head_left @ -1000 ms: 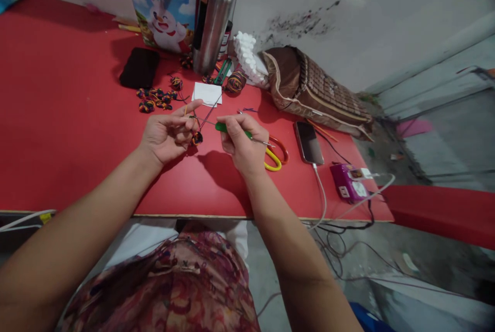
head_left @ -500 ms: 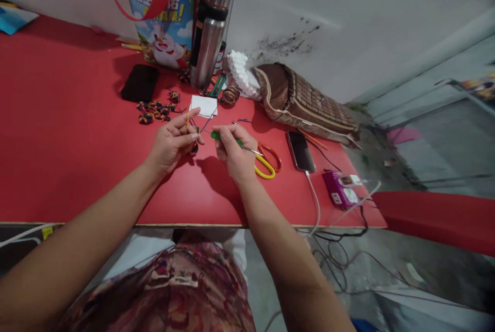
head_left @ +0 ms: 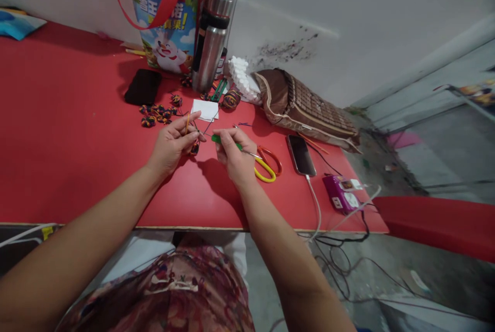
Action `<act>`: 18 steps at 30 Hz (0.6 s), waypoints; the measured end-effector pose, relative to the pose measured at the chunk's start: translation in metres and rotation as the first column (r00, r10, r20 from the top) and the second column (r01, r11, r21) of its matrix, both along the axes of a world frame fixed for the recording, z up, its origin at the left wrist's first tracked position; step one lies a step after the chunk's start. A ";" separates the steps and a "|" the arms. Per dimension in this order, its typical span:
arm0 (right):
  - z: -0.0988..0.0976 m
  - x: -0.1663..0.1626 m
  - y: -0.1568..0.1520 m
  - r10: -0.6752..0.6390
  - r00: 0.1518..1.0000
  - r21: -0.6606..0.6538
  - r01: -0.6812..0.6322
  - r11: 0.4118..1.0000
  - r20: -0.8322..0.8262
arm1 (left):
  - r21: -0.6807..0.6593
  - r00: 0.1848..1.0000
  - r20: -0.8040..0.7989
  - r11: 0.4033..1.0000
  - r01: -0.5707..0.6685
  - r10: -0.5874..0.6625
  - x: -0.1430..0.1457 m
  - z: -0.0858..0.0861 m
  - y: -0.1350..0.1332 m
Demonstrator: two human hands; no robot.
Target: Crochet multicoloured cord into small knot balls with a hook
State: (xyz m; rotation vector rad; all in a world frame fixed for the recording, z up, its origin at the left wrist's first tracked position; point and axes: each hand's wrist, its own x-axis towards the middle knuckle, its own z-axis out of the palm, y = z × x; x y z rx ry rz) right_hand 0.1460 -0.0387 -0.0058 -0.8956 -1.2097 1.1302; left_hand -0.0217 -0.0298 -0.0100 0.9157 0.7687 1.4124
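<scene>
**Fine work with hook (head_left: 216, 139) and yarn (head_left: 210, 123)**

We judge that the step in hand is to work the yarn with the hook. The right hand (head_left: 236, 155) is closed around the green handle, whose thin shaft points toward the left hand (head_left: 171, 142). The left hand pinches near a small dark piece (head_left: 194, 150), which is just below it; its index finger is stretched out, with an orange strand (head_left: 187, 122) across it. Whether the hook's tip is inside a loop is too small for us to tell. In our opinion, the next move calls for taut yarn and a small, exact turn of the hook.

All this is above the red table (head_left: 77, 162), nearer to its right edge than to its left. Farther from the near edge, beyond the hands, we see paper (head_left: 205, 109), a ball (head_left: 231, 99) and knotted clusters (head_left: 154, 114). The scissors (head_left: 266, 180) are partly behind the right hand. Toward the right edge lies a phone (head_left: 301, 154), and by the near right corner a purple box (head_left: 340, 194). Along the far edge stand a bag (head_left: 164, 28) and a flask (head_left: 212, 48), before a stained wall (head_left: 286, 12).
</scene>
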 end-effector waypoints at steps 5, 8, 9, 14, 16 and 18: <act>-0.003 -0.003 -0.001 -0.018 0.999 0.014 0.018 1.000 0.027 | 0.051 0.997 -0.071 0.998 -0.028 0.032 0.002 -0.001 -0.002; -0.009 -0.008 -0.004 -0.064 0.991 0.075 0.056 0.996 0.116 | 0.083 0.991 -0.111 0.995 -0.060 0.069 0.007 -0.002 -0.004; -0.012 -0.010 -0.005 -0.106 0.980 0.122 0.086 0.989 0.166 | 0.078 0.990 -0.114 0.994 -0.074 0.083 0.009 -0.001 -0.006; -0.021 -0.019 -0.012 -0.345 0.864 0.471 0.148 0.870 0.365 | -0.054 0.995 0.038 0.995 -0.086 0.088 0.015 0.004 -0.011; -0.021 -0.019 -0.013 -0.355 0.856 0.533 0.115 0.838 0.375 | -0.106 0.990 0.126 0.993 -0.043 0.056 0.013 0.007 -0.012; -0.021 -0.018 -0.013 -0.319 0.877 0.530 0.090 0.843 0.359 | -0.133 0.982 0.187 0.991 0.004 0.021 0.010 0.008 -0.011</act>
